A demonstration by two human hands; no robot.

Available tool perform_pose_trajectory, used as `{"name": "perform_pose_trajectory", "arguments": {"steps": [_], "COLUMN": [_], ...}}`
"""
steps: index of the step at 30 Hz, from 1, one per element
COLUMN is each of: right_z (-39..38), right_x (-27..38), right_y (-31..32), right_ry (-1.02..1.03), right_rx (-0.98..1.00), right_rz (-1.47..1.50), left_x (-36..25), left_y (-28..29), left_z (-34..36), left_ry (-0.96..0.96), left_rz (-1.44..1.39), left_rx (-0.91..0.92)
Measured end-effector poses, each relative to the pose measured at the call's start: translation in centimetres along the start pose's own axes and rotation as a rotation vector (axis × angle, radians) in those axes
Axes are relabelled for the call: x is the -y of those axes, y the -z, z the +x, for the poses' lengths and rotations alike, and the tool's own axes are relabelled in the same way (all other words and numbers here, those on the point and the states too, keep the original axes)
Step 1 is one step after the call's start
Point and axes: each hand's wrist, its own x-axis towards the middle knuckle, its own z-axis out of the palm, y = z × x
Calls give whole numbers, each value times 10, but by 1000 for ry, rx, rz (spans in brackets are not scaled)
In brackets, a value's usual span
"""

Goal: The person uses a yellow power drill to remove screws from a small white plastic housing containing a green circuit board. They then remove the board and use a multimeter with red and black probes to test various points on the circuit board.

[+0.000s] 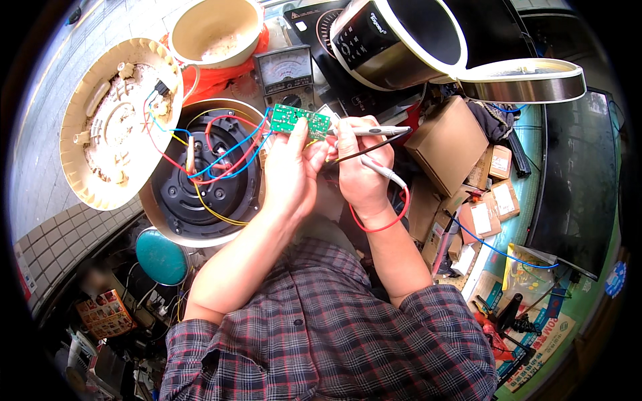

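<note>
My left hand (291, 175) pinches a small green circuit board (284, 119), thumb on its soldered face. Blue, red and yellow wires (217, 164) run from around the board to an upturned appliance body (160, 207) with a black underside. My right hand (364, 175) grips two grey test probes together. The probe with the black lead (388, 131) points at the board's right edge; whether its tip touches is too small to tell. From the other probe (382, 169) a red lead loops over my wrist. An analog multimeter (284, 69) stands just beyond the board.
At left a cream base cover (80, 157) leans on the appliance body. Behind it sits a cream bowl (214, 33) on red plastic. An open-lidded cooker (401, 47) lies at the back right near cardboard boxes (448, 137). A flat screen (578, 180) stands far right; a teal stool (162, 256) is lower left.
</note>
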Motion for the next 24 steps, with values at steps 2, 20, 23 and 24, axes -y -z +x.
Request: {"name": "perform_pose_trajectory", "arguments": {"steps": [2,20,23,24], "right_z": [0,8,9,8], "right_x": [0,-3,-4,-3], "right_y": [1,7,8,7], "right_ry": [10,285,239,265], "right_rx": [8,9,-12,-17], "right_rz": [-35,-39,59,42], "left_x": [1,8,7,5], "left_y": [0,6,10,11], "left_z": [0,8,12,11], "left_ry": [-5,-56,-50,-49], "left_rz": [-8,49,84,89], "left_rx": [-4,-58,-16,-7]}}
